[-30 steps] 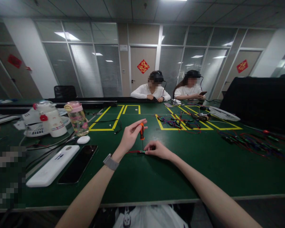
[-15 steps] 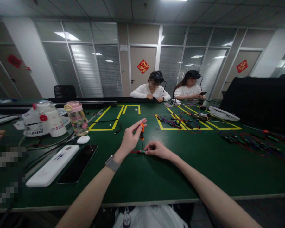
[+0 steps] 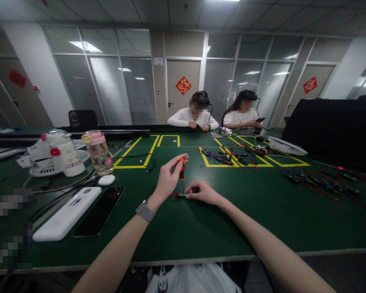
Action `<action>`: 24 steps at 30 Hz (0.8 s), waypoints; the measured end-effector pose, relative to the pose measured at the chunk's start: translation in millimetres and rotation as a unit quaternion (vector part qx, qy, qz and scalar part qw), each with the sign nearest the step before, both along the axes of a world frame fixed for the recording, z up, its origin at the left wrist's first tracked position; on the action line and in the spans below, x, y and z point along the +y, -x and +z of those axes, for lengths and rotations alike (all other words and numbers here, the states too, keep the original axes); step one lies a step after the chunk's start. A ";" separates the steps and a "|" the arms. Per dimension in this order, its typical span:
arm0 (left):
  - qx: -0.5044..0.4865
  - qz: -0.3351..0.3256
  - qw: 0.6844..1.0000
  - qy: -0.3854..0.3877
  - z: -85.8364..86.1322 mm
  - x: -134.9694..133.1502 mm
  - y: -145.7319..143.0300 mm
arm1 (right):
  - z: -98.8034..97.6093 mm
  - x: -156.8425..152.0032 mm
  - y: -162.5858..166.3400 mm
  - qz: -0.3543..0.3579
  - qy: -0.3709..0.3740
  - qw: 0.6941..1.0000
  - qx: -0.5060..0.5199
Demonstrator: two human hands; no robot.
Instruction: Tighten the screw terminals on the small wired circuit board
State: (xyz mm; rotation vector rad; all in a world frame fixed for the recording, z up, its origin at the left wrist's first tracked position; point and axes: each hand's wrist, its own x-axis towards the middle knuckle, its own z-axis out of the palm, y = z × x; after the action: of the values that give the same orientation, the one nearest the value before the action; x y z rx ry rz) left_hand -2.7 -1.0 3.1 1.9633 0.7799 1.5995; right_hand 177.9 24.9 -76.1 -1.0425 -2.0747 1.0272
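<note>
An orange and black screwdriver (image 3: 182, 172) stands upright above the green table, its tip down on a small green circuit board (image 3: 181, 195). My left hand (image 3: 167, 179) is closed on the screwdriver's handle, with some fingers stretched out past its top. The fingertips of my right hand (image 3: 204, 192) pinch the board's right end and keep it against the tabletop. Red wire (image 3: 173, 195) runs out from the board's left side. The board's details are too small to make out.
At left lie a black phone (image 3: 99, 211), a white power bank (image 3: 67, 213) and a white case (image 3: 106, 180), near a pink-lidded bottle (image 3: 97, 152) and a white jug (image 3: 65, 152). Wired boards (image 3: 320, 183) lie in heaps at right. Two people sit across the table.
Both hands stay in nearly the same place. My left hand and the screwdriver have shifted very slightly; the grips look unchanged.
</note>
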 end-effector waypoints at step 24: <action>0.040 0.114 0.992 -0.047 -2.0 3.9 5.8 | 1.0 -1.2 -0.4 -0.002 0.012 1.000 0.000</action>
State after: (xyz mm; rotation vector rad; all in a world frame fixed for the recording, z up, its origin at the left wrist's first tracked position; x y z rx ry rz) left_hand -8.5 2.9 1.0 2.0778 1.0079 1.7232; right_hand 178.2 23.7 -75.1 -1.0579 -2.0651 1.0535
